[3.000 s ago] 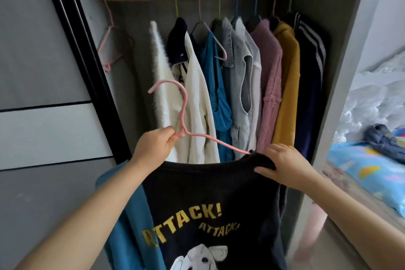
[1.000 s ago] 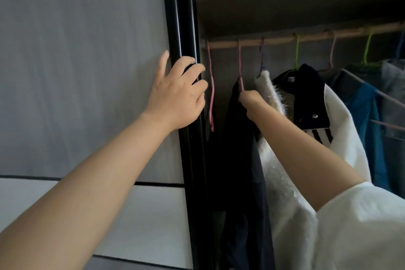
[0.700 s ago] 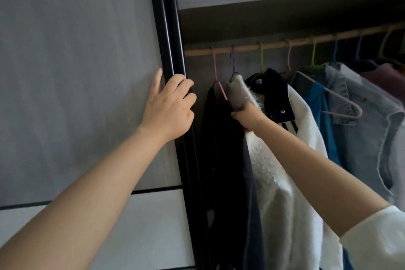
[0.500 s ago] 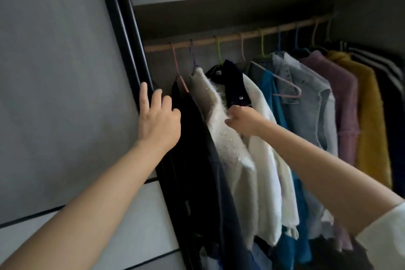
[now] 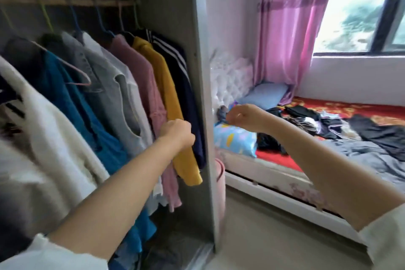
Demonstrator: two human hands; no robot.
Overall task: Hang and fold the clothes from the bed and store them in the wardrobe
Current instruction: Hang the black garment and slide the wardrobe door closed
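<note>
Here hands (image 5: 176,133) flank hung clothes (image 5: 157,85) (bed pile (image 5: 311,120) beyond).

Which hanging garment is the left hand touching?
The mustard-yellow top, between the pink one and the striped navy one; the left hand rests against it.

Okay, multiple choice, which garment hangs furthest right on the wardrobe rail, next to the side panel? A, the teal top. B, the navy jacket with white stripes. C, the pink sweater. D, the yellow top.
B: the navy jacket with white stripes hangs last on the rail, right beside the wardrobe side panel, with the yellow top just to its left.
</note>
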